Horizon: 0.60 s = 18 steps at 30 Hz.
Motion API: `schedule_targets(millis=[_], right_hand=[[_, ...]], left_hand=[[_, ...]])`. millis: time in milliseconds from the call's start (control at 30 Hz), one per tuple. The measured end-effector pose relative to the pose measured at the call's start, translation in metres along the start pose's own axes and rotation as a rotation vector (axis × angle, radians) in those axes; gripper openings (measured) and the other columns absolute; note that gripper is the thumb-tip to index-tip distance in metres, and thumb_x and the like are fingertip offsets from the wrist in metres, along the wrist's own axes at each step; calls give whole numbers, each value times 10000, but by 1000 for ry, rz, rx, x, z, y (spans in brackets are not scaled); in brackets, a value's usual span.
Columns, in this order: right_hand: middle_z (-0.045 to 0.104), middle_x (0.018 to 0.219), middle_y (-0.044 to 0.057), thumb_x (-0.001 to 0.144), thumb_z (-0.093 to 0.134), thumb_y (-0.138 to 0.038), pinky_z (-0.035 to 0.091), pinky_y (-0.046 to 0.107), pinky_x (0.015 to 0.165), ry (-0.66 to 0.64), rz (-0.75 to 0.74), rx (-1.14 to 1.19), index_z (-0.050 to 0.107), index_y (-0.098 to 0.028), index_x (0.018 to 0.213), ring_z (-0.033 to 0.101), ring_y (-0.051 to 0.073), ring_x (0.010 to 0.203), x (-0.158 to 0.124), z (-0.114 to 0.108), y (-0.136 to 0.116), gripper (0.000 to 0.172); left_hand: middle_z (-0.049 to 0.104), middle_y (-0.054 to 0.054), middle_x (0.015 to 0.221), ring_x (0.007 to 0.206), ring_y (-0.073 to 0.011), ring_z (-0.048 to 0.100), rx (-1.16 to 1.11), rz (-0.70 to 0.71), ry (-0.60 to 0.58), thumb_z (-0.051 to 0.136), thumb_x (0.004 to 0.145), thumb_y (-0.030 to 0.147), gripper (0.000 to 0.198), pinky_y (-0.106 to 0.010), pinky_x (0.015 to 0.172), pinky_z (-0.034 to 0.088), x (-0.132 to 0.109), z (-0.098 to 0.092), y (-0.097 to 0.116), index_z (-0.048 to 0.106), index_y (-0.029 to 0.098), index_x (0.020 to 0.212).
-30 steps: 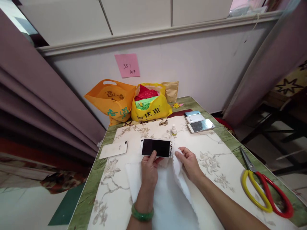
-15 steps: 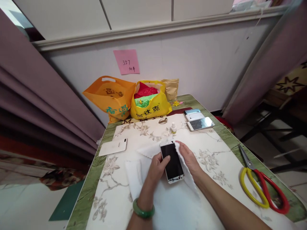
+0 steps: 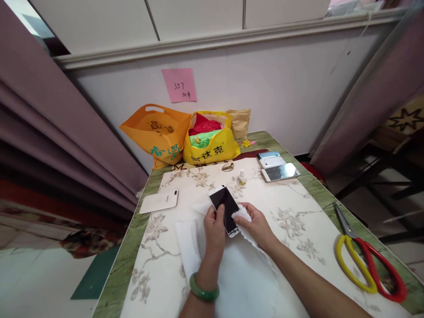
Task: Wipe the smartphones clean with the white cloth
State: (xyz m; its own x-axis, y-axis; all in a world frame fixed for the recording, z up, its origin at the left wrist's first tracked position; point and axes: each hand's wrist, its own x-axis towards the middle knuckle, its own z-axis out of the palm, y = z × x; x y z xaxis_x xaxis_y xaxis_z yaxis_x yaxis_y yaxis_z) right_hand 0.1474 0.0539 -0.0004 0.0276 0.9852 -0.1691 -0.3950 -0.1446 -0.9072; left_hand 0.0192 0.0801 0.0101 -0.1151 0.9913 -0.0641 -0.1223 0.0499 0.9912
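My left hand [image 3: 214,230] grips a white phone with a black screen [image 3: 222,201] by its lower left edge, holding it tilted above the table. My right hand [image 3: 255,226] pinches a bunched corner of a white cloth [image 3: 241,215] against the phone's lower right part. The rest of that cloth [image 3: 243,282] lies spread on the flowered table cover [image 3: 298,221] under my forearms. A green bangle sits on my left wrist.
A white phone [image 3: 159,201] lies face down at the left. Three phones [image 3: 276,165] lie at the far right, with a small dropper bottle [image 3: 242,177] nearby. Yellow and red scissors [image 3: 362,260] rest at the right edge. Orange [image 3: 159,132] and yellow [image 3: 212,141] bags stand at the back.
The phone was turned from lying crosswise to pointing away from me and lifted slightly. My right hand gathered the cloth corner and brought it onto the phone's lower edge.
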Motion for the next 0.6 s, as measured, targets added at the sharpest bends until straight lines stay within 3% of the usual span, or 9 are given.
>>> schedule_targets(millis=[100, 267, 333, 433, 600], right_hand=[[713, 993, 31, 633, 844, -393, 521, 307, 704, 26, 6, 36, 603, -233, 1095, 663, 215, 812, 1, -1, -1, 545], [721, 846, 17, 647, 828, -425, 527, 308, 651, 186, 31, 229, 578, -225, 1102, 657, 186, 680, 6, -5, 0, 556], [716, 789, 4, 644, 827, -435, 525, 307, 634, 243, 33, 279, 558, -231, 1128, 648, 178, 637, 7, -6, 0, 591], [717, 819, 0, 661, 817, -433, 528, 314, 674, 228, -7, 224, 568, -238, 1121, 659, 185, 685, 5, -5, 1, 558], [719, 869, 12, 655, 829, -390, 520, 302, 701, 56, -53, -52, 625, -214, 1066, 652, 192, 752, 0, -2, 2, 492]], left_hand=[[660, -10, 784, 732, -155, 569, 49, -24, -29, 566, 844, 506, 337, -247, 684, 436, -2, -2, 1, 652, 185, 895], [566, 12, 641, 623, -142, 483, 233, -73, -443, 592, 823, 494, 331, -244, 586, 362, -7, -4, 11, 616, 182, 715], [534, 20, 632, 611, -136, 459, 281, -63, -524, 573, 837, 493, 336, -243, 574, 344, -8, -3, 13, 595, 185, 706], [489, 36, 602, 584, -125, 430, 256, -66, -468, 581, 825, 509, 352, -238, 550, 325, -7, -2, 10, 560, 187, 685], [451, 57, 563, 552, -101, 415, 162, -79, -148, 614, 793, 531, 382, -219, 525, 331, -2, -1, 0, 525, 182, 664]])
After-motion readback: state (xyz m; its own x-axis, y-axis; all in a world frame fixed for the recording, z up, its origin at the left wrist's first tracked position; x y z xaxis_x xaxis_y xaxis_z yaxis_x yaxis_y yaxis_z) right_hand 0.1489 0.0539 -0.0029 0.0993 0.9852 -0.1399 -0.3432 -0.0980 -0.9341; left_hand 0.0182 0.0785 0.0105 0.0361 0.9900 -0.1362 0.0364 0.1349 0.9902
